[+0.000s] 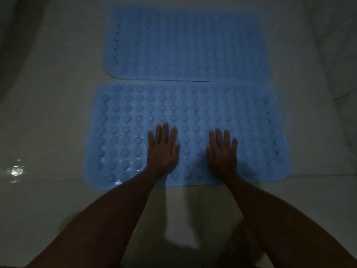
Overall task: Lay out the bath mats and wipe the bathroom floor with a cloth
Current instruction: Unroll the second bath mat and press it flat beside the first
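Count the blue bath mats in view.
2. The far mat lies flat on the floor. The near mat lies just before it, under both flat hands, left hand and right hand.

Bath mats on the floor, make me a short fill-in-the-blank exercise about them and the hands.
1. The number of bath mats lying on the floor is ____.
2. Both mats are ____ in colour.
3. The left hand and right hand rest flat on the ____ mat, not the far mat.
4. The hands' fingers are ____, not curled.

Missing words: two; blue; near; straight
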